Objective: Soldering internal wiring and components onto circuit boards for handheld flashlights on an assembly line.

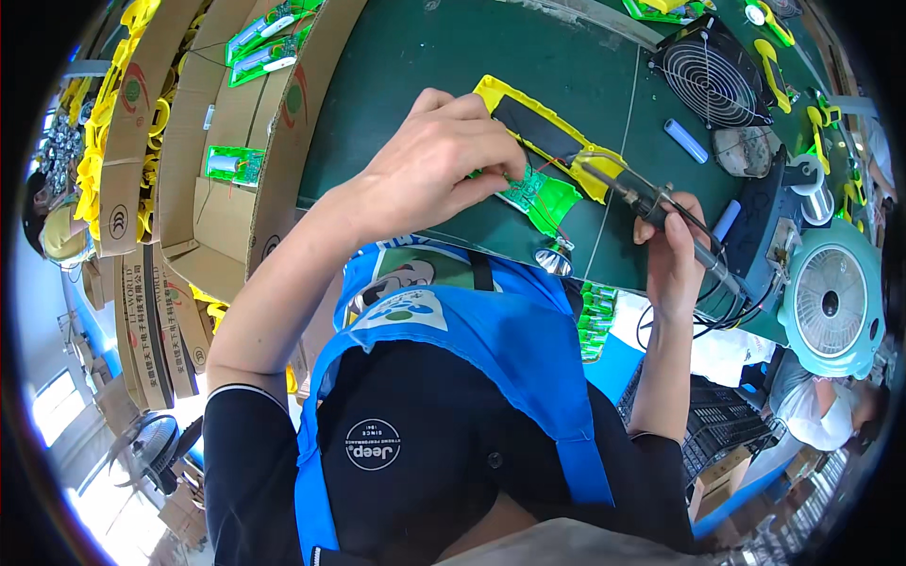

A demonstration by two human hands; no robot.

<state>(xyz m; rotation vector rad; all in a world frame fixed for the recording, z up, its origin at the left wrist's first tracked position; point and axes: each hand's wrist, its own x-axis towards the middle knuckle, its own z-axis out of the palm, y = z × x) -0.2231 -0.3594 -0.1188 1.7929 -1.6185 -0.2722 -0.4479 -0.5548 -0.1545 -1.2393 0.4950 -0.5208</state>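
My left hand (448,156) is closed, its fingertips pinching at the upper left edge of a green circuit board (526,193). The board sits on a bright green plastic holder (559,202), and thin wires run from it to a small silver reflector cup (554,259) near the table's front edge. My right hand (674,241) is wrapped round a soldering iron (653,203) with a dark, metal-fitted shaft. Its front end points left, over the right end of a long yellow plastic casing (514,99) lying behind the board. What exactly sits between my left fingertips is partly hidden.
At the left stands an open cardboard box (222,217) with green board units inside. To the right are a black fan with a wire guard (710,75), a blue cylindrical battery (686,141), a solder spool (810,193) and a teal fan (832,300). Cables hang near my right wrist.
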